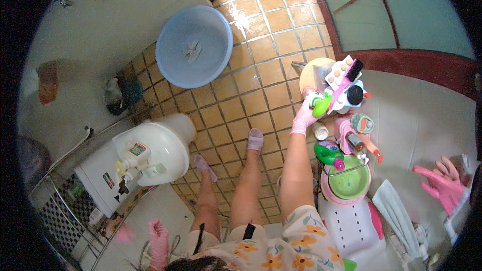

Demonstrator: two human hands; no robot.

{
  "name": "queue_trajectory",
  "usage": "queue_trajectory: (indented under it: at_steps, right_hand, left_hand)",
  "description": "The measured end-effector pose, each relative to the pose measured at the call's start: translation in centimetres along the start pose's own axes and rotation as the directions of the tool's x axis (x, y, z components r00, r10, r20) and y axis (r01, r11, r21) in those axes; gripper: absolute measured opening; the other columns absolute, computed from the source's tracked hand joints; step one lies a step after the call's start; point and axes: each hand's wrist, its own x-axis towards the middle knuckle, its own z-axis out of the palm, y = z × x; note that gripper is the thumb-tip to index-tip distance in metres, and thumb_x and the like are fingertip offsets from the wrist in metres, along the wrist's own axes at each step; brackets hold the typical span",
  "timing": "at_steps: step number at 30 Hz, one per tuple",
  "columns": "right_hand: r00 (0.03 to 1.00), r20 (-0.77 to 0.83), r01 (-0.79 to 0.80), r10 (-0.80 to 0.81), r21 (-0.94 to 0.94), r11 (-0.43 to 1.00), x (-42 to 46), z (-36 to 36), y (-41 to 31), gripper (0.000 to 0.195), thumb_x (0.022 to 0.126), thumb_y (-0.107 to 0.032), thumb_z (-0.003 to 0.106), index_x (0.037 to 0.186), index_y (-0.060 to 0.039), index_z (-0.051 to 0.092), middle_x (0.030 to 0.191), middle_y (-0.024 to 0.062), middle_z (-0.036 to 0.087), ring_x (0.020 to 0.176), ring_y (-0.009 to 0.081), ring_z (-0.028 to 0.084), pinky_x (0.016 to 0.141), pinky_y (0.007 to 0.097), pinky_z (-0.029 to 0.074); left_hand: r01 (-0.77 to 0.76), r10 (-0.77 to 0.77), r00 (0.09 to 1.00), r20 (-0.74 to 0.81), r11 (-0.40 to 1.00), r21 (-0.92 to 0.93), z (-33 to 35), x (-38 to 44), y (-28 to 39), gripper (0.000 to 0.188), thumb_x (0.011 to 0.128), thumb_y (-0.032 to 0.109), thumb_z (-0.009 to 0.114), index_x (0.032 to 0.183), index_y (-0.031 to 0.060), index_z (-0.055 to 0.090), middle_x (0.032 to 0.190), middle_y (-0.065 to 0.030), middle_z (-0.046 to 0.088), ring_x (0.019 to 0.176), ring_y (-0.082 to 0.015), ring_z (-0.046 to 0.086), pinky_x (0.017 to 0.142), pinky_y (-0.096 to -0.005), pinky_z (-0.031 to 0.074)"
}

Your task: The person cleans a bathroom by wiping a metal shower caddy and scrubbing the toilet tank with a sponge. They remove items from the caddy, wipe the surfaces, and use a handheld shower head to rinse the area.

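My right hand [304, 116], in a thin pink glove, reaches to a round pale stool [307, 73] on the right. Its fingers are around a white bottle with a bright green top [321, 104]. Close by on the stool are a pink brush with black bristles [352, 71], a white tray with round tan items [339, 71] and a container with a black lid [355, 95]. My left hand [158, 237], also gloved in pink, is raised at the lower left, fingers curled; whether it holds anything cannot be told.
A blue plastic basin [194, 51] with a pale cloth stands on the tiled floor. At left, bottles lie on the closed toilet lid [169, 158]. At right are a green detergent bottle [328, 153], a green bowl [348, 184], a hanging towel [397, 214] and pink rubber gloves [444, 186].
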Motion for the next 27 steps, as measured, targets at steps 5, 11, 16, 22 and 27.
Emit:
queue_trajectory:
  at_steps: [5, 11, 16, 22, 27]
  right_hand:
    - [0.982, 0.019, 0.176, -0.186, -0.426, 0.887, 1.4, 0.3, 0.9, 0.062, 0.071, -0.004, 0.080, 0.127, 0.0051, 0.054, 0.123, 0.0161, 0.061, 0.110, 0.0288, 0.059, 0.096, 0.0423, 0.049]
    - [0.988, 0.036, -0.063, 0.147, -0.784, 0.618, -3.7, -1.9, -3.1, 0.071, 0.076, -0.018, 0.081, 0.130, 0.0132, 0.045, 0.129, 0.0269, 0.054, 0.119, 0.0317, 0.054, 0.106, 0.0414, 0.041]
    - [0.626, 0.416, -0.246, 0.660, -0.698, 0.673, -15.0, -5.1, -12.0, 0.032, 0.092, -0.024, 0.065, 0.099, -0.0006, 0.044, 0.095, 0.0078, 0.047, 0.088, 0.0169, 0.043, 0.078, 0.0332, 0.033]
    - [0.134, 0.589, -0.142, 0.797, -0.784, 0.604, -26.7, 0.1, -29.0, 0.026, 0.097, -0.026, 0.058, 0.078, -0.0077, 0.057, 0.071, -0.0048, 0.049, 0.062, 0.0049, 0.043, 0.056, 0.0229, 0.037]
    - [-0.056, 0.882, 0.083, 0.468, -0.463, 0.882, -37.7, 12.6, -35.1, 0.026, 0.093, -0.018, 0.063, 0.107, 0.0040, 0.061, 0.096, 0.0042, 0.060, 0.082, 0.0105, 0.054, 0.073, 0.0247, 0.046]
  left_hand:
    - [0.005, -0.003, 0.997, 0.075, 1.000, -0.021, 2.1, -0.5, 6.0, 0.031, 0.088, 0.002, 0.057, 0.118, 0.0020, 0.053, 0.107, -0.0043, 0.054, 0.098, -0.0138, 0.051, 0.089, -0.0287, 0.043]
    - [-0.048, 0.067, 0.990, 0.123, 0.987, -0.151, 1.8, -1.5, 9.8, 0.025, 0.089, 0.003, 0.057, 0.115, 0.0025, 0.056, 0.103, -0.0028, 0.056, 0.093, -0.0107, 0.053, 0.085, -0.0260, 0.046]
    - [-0.155, 0.211, 0.970, 0.119, 0.919, -0.363, -1.7, -5.4, 13.5, 0.017, 0.092, 0.004, 0.056, 0.109, 0.0017, 0.060, 0.100, -0.0043, 0.060, 0.092, -0.0125, 0.059, 0.083, -0.0273, 0.049]
    - [-0.324, 0.344, 0.935, -0.091, 0.719, -0.615, -11.6, -9.7, 11.3, 0.017, 0.098, 0.008, 0.049, 0.108, 0.0000, 0.061, 0.095, -0.0047, 0.062, 0.087, -0.0129, 0.059, 0.081, -0.0274, 0.050]
    - [-0.514, 0.394, 0.848, -0.355, 0.450, -0.730, -21.2, -11.3, 4.9, 0.020, 0.100, 0.011, 0.049, 0.112, 0.0006, 0.059, 0.093, -0.0035, 0.061, 0.085, -0.0109, 0.057, 0.080, -0.0268, 0.049]
